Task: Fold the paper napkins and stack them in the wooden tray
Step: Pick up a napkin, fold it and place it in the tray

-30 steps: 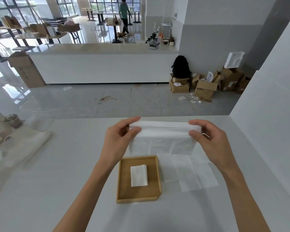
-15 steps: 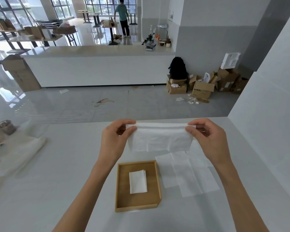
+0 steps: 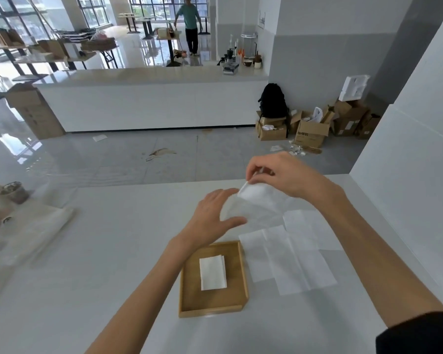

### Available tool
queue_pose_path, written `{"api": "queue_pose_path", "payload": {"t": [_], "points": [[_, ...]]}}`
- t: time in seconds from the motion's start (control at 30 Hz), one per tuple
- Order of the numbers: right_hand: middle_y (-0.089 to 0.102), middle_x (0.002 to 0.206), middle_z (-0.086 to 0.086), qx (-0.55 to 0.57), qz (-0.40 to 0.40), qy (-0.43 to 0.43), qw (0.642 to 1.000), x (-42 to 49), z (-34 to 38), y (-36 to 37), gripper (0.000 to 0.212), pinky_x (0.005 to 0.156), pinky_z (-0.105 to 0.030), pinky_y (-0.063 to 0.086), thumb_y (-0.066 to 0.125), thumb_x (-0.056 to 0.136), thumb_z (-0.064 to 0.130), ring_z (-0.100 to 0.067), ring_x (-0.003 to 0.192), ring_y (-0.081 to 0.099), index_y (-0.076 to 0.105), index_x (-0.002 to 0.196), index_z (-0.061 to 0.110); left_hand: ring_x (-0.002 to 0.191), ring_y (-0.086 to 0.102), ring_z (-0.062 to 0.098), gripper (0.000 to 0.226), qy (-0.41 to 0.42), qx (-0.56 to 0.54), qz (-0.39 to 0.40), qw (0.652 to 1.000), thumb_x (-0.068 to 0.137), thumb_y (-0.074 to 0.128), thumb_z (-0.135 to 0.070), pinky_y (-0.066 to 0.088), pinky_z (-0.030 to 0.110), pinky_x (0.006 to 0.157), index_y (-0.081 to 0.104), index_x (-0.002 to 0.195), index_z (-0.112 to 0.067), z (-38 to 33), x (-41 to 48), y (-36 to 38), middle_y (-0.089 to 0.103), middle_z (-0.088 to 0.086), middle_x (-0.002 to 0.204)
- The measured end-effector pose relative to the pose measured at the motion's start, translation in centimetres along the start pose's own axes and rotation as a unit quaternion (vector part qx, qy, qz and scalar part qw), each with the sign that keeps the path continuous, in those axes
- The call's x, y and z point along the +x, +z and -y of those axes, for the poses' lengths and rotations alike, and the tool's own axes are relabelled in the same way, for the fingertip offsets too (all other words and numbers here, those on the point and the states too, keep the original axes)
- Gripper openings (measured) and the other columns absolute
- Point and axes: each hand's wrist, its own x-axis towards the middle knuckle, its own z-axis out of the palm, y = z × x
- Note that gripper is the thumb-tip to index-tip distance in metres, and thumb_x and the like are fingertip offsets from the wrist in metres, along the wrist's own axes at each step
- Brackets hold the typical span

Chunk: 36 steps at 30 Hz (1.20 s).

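Pinched in the right hand — a thin white paper napkin, gripped at its upper edge between thumb and curled fingertips, up in the air above the glossy white tabletop. Lower part of that napkin smeared by motion blur; how far folded, cannot tell.

Just left of it, the left hand: released, fingers straight and spread, palm turned toward the napkin, clasping nothing. Touching the blurred lower part or just short of it — cannot tell.

Below the left wrist, flat on the tabletop: a shallow square light-brown wooden tray. Inside, near the middle, one small folded white napkin, lying flat.

Just right of the tray, close against its right rim: overlapping unfolded white napkin sheets, spread flat, creases visible.

At the far left edge, blurred cups.

Beyond the tabletop, across a grey floor: a long white counter, a black backpack on brown cardboard boxes by the grey wall, and far back a person in a green shirt among tables.
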Motion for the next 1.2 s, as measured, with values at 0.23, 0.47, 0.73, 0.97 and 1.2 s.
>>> {"api": "queue_pose_path", "payload": {"t": [0.23,0.47,0.73,0.97,1.2], "points": [[0.072,0.088,0.009,-0.032,0.051,-0.047,0.997,0.5,3.0,-2.9,0.011,0.079,-0.03,0.05,0.066,0.092,0.014,-0.009,0.087,0.063,0.071,0.09,0.024,0.098,0.07,0.035,0.019,0.001,-0.349,-0.015,0.937,0.095,0.067,-0.018,0.057,0.045,0.083,0.069,0.111,-0.01,-4.1,0.3,-0.2,0.073,0.017,0.105],[0.071,0.093,0.013,-0.027,-0.002,-0.086,0.996,-0.2,2.1,-2.8,0.008,0.076,-0.026,0.045,0.065,0.095,0.019,-0.007,0.085,0.059,0.072,0.097,0.023,0.089,0.07,0.029,0.036,-0.051,-0.43,-0.007,0.901,0.092,0.067,-0.041,0.055,0.041,0.079,0.07,0.101,-0.007,-5.0,-0.2,-0.8,0.073,0.015,0.098],[0.067,0.11,0.019,0.302,-0.176,0.139,0.927,-3.0,0.6,2.0,0.057,0.084,-0.021,0.054,0.054,0.092,0.06,0.003,0.097,0.066,0.044,0.143,0.036,0.089,0.075,0.031,0.027,-0.118,-0.483,-0.155,0.854,0.096,0.065,-0.03,0.061,0.047,0.081,0.072,0.103,-0.005,-5.0,-0.4,-1.3,0.078,0.014,0.099],[0.076,0.096,-0.009,0.461,-0.225,0.121,0.85,-3.6,0.6,5.9,0.052,0.078,-0.032,0.061,0.07,0.093,0.019,-0.021,0.089,0.075,0.05,0.14,0.03,0.088,0.076,0.026,0.019,-0.114,-0.456,-0.186,0.863,0.097,0.064,-0.026,0.062,0.04,0.078,0.073,0.104,-0.011,-4.6,-0.4,-1.6,0.079,0.006,0.095],[0.072,0.09,-0.007,0.437,-0.27,0.078,0.855,-3.3,0.5,5.3,0.053,0.076,-0.036,0.06,0.069,0.094,0.022,-0.025,0.088,0.071,0.051,0.142,0.034,0.086,0.073,0.028,0.012,-0.097,-0.447,-0.201,0.866,0.098,0.062,-0.022,0.061,0.043,0.081,0.07,0.101,-0.013,-4.4,-1.1,-2.3,0.073,0.025,0.091]]}}
